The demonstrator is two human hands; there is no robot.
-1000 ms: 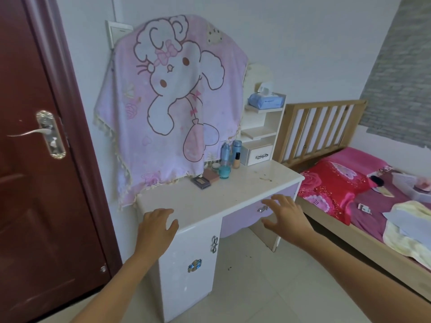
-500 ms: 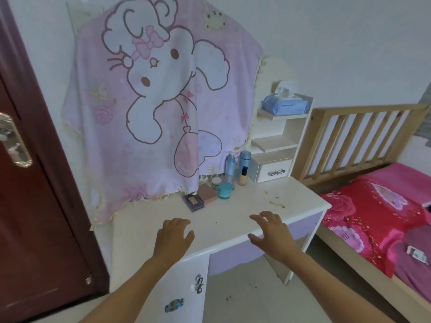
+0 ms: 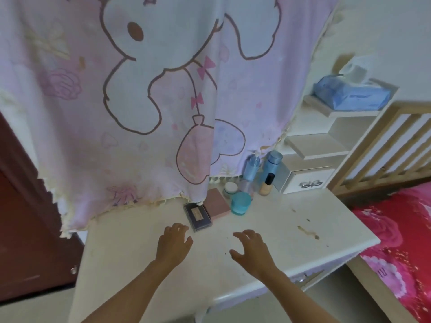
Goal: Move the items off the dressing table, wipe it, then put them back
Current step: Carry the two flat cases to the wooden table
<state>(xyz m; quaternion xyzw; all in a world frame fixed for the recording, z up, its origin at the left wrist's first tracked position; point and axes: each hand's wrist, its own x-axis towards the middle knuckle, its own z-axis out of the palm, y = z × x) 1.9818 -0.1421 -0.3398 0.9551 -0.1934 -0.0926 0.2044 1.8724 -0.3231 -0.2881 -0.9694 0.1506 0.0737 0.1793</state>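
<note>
The white dressing table [image 3: 130,248] carries a cluster of cosmetics at its back. A dark compact [image 3: 197,215] lies beside a pink box [image 3: 218,203], with a teal jar [image 3: 241,203], a small white-lidded jar [image 3: 230,189], a foundation bottle [image 3: 267,184] and two blue bottles [image 3: 272,164] behind. My left hand [image 3: 173,243] hovers over the top just short of the compact, fingers loosely bent, holding nothing. My right hand [image 3: 250,250] hovers with fingers spread, below the teal jar. Brown stains [image 3: 307,231] mark the right side of the top.
A pink cartoon blanket [image 3: 140,101] hangs over the mirror down to the tabletop. White shelves [image 3: 326,145] with a small drawer [image 3: 307,180] and a blue tissue pack [image 3: 352,94] stand at the right. A bed with red bedding [image 3: 401,234] is at the right, a dark red door [image 3: 21,229] at the left.
The view has closed in on the table. Both hands have moved forward from the front edge over the top, toward the cosmetics, and nearer to each other.
</note>
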